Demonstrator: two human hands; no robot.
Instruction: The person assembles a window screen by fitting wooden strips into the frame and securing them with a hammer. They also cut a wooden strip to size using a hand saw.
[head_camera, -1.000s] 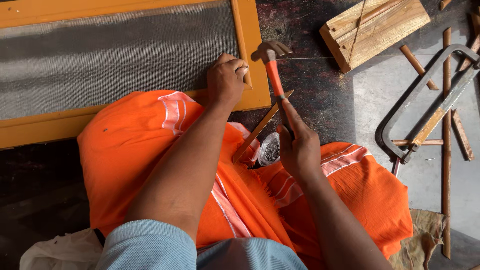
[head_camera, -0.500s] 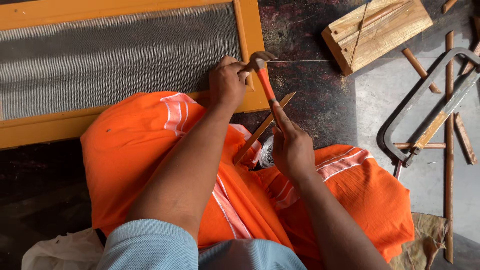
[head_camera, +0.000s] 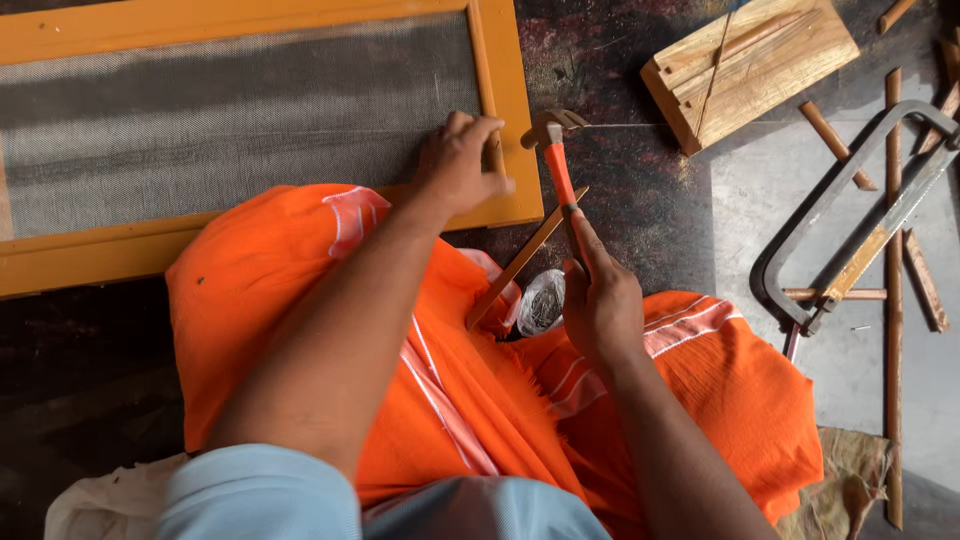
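Note:
An orange-painted wooden frame (head_camera: 505, 70) with grey mesh (head_camera: 230, 120) lies on the dark floor. My left hand (head_camera: 462, 165) rests on the frame's lower right corner, fingers pinched at the inner strip. My right hand (head_camera: 602, 300) grips a claw hammer (head_camera: 555, 150) with an orange and black handle; its steel head hovers just right of the frame's corner. A thin wooden strip (head_camera: 525, 260) lies slanted under the hammer. My lap is covered in orange cloth (head_camera: 440, 370).
A small bag of nails (head_camera: 542, 302) sits between my knees. A wooden block (head_camera: 750, 65) lies at the upper right. A hacksaw (head_camera: 850, 220) and several thin wooden sticks (head_camera: 892, 300) lie on the grey floor at the right.
The hammer head has swung toward the frame's corner, then lifted slightly to the right. My left hand stayed at the corner, shifting its fingers to pinch.

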